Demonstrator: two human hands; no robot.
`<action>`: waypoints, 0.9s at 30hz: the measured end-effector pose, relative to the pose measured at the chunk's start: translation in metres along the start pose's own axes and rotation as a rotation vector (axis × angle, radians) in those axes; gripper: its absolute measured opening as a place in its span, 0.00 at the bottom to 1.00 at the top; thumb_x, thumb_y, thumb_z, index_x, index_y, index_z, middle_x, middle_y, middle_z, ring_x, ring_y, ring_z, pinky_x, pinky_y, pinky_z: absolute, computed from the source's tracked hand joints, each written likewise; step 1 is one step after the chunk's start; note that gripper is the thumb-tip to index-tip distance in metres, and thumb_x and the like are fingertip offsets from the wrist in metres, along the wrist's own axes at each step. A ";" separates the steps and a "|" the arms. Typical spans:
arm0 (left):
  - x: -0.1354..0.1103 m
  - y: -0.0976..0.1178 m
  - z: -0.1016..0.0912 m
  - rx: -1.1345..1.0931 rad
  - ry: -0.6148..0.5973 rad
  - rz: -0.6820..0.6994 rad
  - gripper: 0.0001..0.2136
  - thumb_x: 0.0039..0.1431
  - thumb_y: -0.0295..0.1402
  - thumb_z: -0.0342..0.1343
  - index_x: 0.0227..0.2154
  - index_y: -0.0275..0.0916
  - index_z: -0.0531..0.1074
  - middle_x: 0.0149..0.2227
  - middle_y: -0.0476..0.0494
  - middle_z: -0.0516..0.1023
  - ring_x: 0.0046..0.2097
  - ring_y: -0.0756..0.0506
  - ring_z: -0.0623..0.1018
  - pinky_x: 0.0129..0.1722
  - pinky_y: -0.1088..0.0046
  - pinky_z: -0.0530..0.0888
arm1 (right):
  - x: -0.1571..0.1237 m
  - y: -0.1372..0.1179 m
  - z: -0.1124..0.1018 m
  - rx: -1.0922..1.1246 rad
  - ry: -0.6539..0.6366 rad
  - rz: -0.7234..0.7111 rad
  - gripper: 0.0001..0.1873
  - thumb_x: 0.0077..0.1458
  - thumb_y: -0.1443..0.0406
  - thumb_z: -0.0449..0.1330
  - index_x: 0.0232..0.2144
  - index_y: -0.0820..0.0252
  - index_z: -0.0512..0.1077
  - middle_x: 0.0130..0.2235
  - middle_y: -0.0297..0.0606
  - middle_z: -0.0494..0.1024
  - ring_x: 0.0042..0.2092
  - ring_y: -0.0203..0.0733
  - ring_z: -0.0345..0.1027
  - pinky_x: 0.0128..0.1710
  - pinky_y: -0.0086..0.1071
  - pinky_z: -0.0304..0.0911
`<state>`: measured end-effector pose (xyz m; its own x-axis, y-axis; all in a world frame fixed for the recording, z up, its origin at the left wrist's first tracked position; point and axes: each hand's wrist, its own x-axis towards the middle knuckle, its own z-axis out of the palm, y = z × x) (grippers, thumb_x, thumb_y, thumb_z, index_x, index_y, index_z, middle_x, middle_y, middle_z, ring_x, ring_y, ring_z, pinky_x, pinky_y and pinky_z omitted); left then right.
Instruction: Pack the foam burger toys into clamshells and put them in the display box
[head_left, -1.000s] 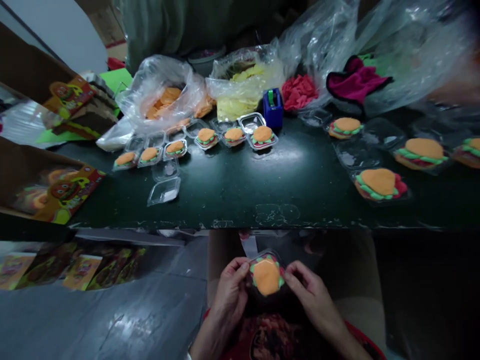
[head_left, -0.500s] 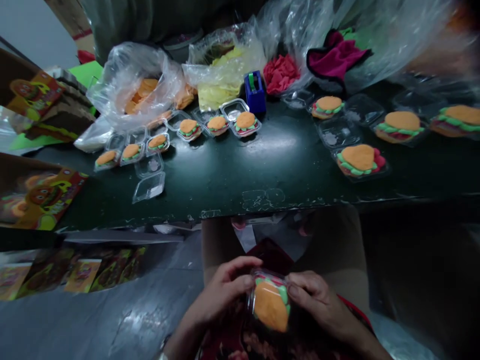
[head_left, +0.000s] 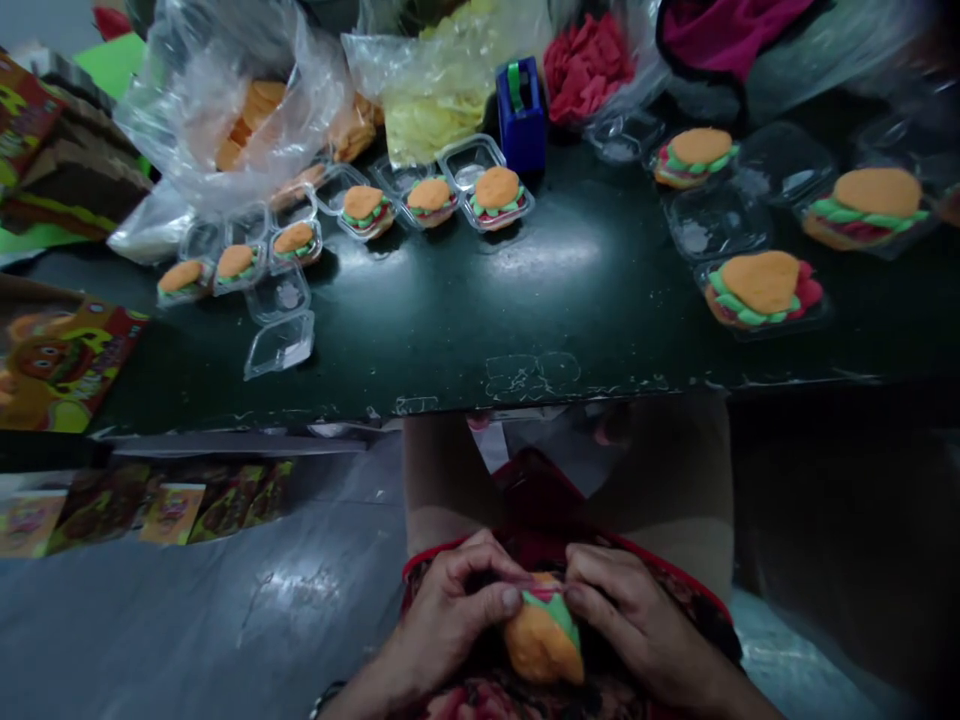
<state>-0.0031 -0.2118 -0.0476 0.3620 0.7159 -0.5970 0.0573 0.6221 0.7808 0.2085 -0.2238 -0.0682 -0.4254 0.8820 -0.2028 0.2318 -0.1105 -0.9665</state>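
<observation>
Over my lap, both hands grip a toy burger (head_left: 544,645) with an orange bun, green frill and some pink-red layer. My left hand (head_left: 457,605) pinches its upper left edge, thumb on top. On the opposite side, my right hand (head_left: 622,605) has thumb and fingers closed on the upper right edge. Whether clear plastic still surrounds this burger is hard to make out. Beyond the hands, on the dark green table (head_left: 420,350), similar burgers sit in open clear boxes, such as one burger (head_left: 498,192) in the middle and another burger (head_left: 757,285) on the right.
An open clear box (head_left: 279,340) lies at the left. Behind the burgers stand a blue tape dispenser (head_left: 523,120) and bags of orange pieces (head_left: 251,120), yellow pieces (head_left: 435,120) and red pieces (head_left: 589,70). A printed carton (head_left: 67,360) stands at the left edge.
The view has shifted, so the table things sit higher in the picture. My hands have drawn closer together on the burger, and the clear box around it no longer shows plainly.
</observation>
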 end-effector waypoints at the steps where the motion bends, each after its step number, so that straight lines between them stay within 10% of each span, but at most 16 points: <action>1: 0.003 -0.007 -0.002 -0.078 0.026 -0.049 0.14 0.47 0.44 0.66 0.28 0.38 0.79 0.30 0.47 0.71 0.34 0.48 0.70 0.36 0.73 0.65 | 0.006 0.002 0.001 0.044 -0.021 0.057 0.20 0.63 0.56 0.49 0.21 0.57 0.61 0.23 0.29 0.62 0.26 0.36 0.56 0.27 0.30 0.52; 8: 0.011 -0.028 -0.011 -0.571 0.194 -0.160 0.18 0.37 0.42 0.72 0.28 0.35 0.76 0.27 0.46 0.78 0.29 0.49 0.74 0.33 0.74 0.68 | 0.020 0.008 0.009 0.154 -0.100 0.151 0.21 0.62 0.50 0.48 0.23 0.57 0.58 0.25 0.28 0.59 0.28 0.36 0.53 0.27 0.29 0.51; 14: 0.016 -0.025 -0.004 -0.724 0.316 -0.098 0.17 0.35 0.38 0.74 0.28 0.36 0.77 0.27 0.48 0.79 0.29 0.50 0.75 0.33 0.75 0.70 | 0.009 0.008 0.022 0.056 0.161 0.168 0.20 0.61 0.51 0.49 0.23 0.56 0.59 0.24 0.29 0.61 0.27 0.37 0.55 0.26 0.29 0.53; 21: 0.024 -0.027 0.007 -0.757 0.320 -0.056 0.17 0.36 0.38 0.74 0.28 0.35 0.77 0.28 0.47 0.79 0.30 0.50 0.75 0.33 0.75 0.71 | 0.010 0.012 0.029 0.076 0.324 0.202 0.23 0.59 0.47 0.48 0.20 0.55 0.56 0.22 0.28 0.57 0.25 0.36 0.52 0.24 0.29 0.52; 27: 0.020 -0.042 -0.004 -0.622 0.283 -0.089 0.18 0.40 0.44 0.70 0.28 0.37 0.74 0.26 0.50 0.76 0.28 0.50 0.73 0.31 0.75 0.70 | 0.009 0.023 0.023 0.224 0.181 0.240 0.24 0.60 0.46 0.47 0.21 0.55 0.51 0.24 0.27 0.51 0.26 0.35 0.47 0.25 0.29 0.49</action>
<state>-0.0015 -0.2220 -0.0932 0.1188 0.6566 -0.7448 -0.4994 0.6878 0.5268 0.1899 -0.2294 -0.0960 -0.2156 0.8833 -0.4164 0.1005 -0.4041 -0.9092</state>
